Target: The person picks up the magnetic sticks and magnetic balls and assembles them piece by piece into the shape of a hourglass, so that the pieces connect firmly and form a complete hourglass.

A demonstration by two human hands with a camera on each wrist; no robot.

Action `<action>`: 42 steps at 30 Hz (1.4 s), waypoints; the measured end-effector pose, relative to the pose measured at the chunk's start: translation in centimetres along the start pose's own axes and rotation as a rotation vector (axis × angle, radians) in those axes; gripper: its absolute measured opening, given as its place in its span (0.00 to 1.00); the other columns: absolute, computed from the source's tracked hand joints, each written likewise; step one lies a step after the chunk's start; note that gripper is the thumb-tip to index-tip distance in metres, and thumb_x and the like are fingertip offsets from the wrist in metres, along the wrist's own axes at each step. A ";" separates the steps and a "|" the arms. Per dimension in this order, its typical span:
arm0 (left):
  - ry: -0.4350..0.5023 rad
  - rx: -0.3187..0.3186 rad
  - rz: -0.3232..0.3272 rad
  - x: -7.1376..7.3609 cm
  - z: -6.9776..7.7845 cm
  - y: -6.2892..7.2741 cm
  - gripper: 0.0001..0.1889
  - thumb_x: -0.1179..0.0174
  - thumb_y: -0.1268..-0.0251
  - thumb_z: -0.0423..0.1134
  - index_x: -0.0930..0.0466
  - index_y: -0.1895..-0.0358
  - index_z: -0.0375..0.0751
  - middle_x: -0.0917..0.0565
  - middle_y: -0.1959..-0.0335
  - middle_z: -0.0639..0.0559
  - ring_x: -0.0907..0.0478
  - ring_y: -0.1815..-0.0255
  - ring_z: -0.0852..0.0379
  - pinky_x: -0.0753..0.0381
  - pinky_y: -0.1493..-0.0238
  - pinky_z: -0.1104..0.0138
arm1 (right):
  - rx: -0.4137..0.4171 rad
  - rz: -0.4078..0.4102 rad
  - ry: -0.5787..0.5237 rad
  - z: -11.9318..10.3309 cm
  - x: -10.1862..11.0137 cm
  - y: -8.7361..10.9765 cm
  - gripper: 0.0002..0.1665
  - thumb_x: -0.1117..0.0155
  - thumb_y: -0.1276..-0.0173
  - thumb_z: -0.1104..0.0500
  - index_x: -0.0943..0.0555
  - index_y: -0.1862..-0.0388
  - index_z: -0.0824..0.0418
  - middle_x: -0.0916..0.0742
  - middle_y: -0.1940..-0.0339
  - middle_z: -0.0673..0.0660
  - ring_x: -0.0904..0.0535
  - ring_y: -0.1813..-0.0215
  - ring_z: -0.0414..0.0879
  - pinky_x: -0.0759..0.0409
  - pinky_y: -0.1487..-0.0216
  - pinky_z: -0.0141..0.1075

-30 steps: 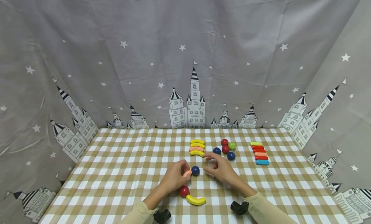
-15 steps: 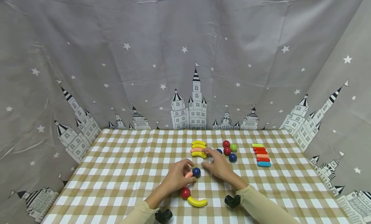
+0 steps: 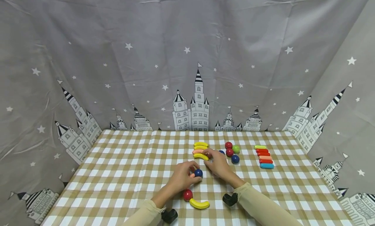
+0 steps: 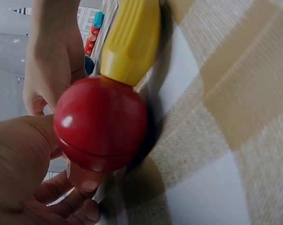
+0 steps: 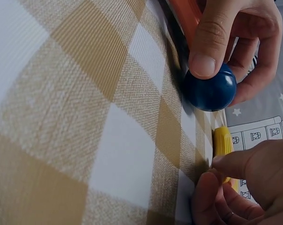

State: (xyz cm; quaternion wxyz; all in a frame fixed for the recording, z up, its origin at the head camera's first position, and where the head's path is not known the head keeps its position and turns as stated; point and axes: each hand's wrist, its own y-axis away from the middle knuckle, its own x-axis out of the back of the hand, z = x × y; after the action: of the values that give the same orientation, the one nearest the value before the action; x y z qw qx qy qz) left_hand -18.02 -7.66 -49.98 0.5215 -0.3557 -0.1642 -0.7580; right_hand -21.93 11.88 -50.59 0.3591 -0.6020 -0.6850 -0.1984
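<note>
My left hand point(image 3: 181, 177) holds a blue ball point(image 3: 198, 173), thumb pressed on its side and fingers curled behind it in the right wrist view. A peach stick point(image 3: 191, 175) adjoins this ball, mostly hidden by the hand. Farther forward, my right hand point(image 3: 219, 164) pinches the right end of a yellow curved stick point(image 3: 200, 156), the nearest in a short stack-like row. Below my left hand lies a red ball point(image 3: 188, 195) touching another yellow curved stick point(image 3: 200, 204); both loom large in the left wrist view.
Beyond the right hand sit red balls point(image 3: 229, 145), a green ball point(image 3: 236, 149) and blue balls point(image 3: 235, 159), one partly hidden. Farther right, short straight sticks point(image 3: 265, 157) lie in a row. A checked cloth point(image 3: 131, 174) covers the table; a grey curtain point(image 3: 146, 73) hangs behind.
My right hand has moved left onto the nearest yellow curved stick of the row, which now tilts slightly. The left fingers have closed in on the blue ball.
</note>
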 end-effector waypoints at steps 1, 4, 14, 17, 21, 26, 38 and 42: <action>-0.001 -0.001 0.003 0.0 0.0 0.0 0.17 0.22 0.44 0.43 0.16 0.54 0.47 0.16 0.63 0.57 0.24 0.67 0.62 0.26 0.65 0.69 | 0.002 0.003 0.009 0.0 0.0 0.0 0.16 0.26 0.37 0.65 0.16 0.50 0.56 0.13 0.58 0.55 0.19 0.55 0.50 0.21 0.51 0.49; 0.005 -0.004 0.014 0.0 0.0 0.2 0.16 0.21 0.45 0.42 0.16 0.56 0.47 0.16 0.64 0.57 0.25 0.68 0.62 0.26 0.66 0.69 | -0.001 0.013 0.019 0.0 -0.1 0.0 0.15 0.26 0.37 0.66 0.15 0.52 0.56 0.14 0.60 0.55 0.19 0.56 0.49 0.21 0.52 0.49; 0.070 -0.001 0.012 0.4 -0.3 0.4 0.14 0.22 0.46 0.38 0.16 0.58 0.45 0.16 0.66 0.56 0.26 0.71 0.62 0.27 0.68 0.69 | -0.044 -0.026 -0.037 0.1 0.5 1.2 0.14 0.25 0.38 0.67 0.14 0.55 0.55 0.11 0.60 0.54 0.17 0.55 0.49 0.19 0.52 0.47; 0.086 0.007 0.008 0.5 -0.4 0.4 0.14 0.22 0.45 0.37 0.15 0.57 0.45 0.16 0.66 0.56 0.26 0.71 0.62 0.27 0.68 0.69 | -0.042 -0.026 -0.033 0.3 1.0 1.9 0.14 0.25 0.39 0.67 0.13 0.55 0.55 0.12 0.63 0.53 0.19 0.60 0.46 0.21 0.59 0.42; 0.097 0.023 0.003 0.5 -0.5 0.4 0.14 0.22 0.45 0.37 0.15 0.56 0.45 0.16 0.65 0.55 0.26 0.71 0.61 0.27 0.68 0.69 | -0.068 -0.039 -0.042 0.6 1.8 2.8 0.14 0.24 0.40 0.66 0.13 0.56 0.54 0.14 0.64 0.51 0.22 0.63 0.45 0.22 0.62 0.40; 0.096 0.017 0.002 0.4 -0.5 0.3 0.14 0.22 0.45 0.37 0.15 0.57 0.45 0.16 0.65 0.55 0.26 0.71 0.61 0.27 0.68 0.69 | -0.116 -0.039 -0.040 1.3 2.7 3.8 0.15 0.23 0.41 0.67 0.14 0.59 0.51 0.15 0.65 0.50 0.22 0.62 0.45 0.21 0.60 0.41; 0.095 0.000 0.013 0.4 -0.4 0.4 0.14 0.21 0.45 0.37 0.16 0.58 0.45 0.16 0.65 0.56 0.25 0.70 0.60 0.27 0.67 0.69 | -0.119 -0.029 0.043 1.9 4.3 5.3 0.15 0.19 0.43 0.64 0.14 0.60 0.51 0.15 0.67 0.48 0.24 0.65 0.44 0.24 0.61 0.41; 0.090 0.013 0.004 0.3 -0.4 0.3 0.14 0.22 0.45 0.37 0.16 0.58 0.45 0.16 0.64 0.57 0.24 0.68 0.61 0.26 0.66 0.69 | -0.093 -0.040 0.069 1.8 4.3 5.2 0.16 0.19 0.43 0.62 0.14 0.58 0.50 0.14 0.65 0.47 0.24 0.66 0.43 0.24 0.62 0.39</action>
State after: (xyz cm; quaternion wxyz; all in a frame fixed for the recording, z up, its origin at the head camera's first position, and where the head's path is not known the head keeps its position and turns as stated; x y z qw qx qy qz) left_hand -17.93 -8.27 -50.08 0.5320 -0.3180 -0.1447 -0.7713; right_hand -17.39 17.11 -49.42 0.3500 -0.5972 -0.6741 -0.2577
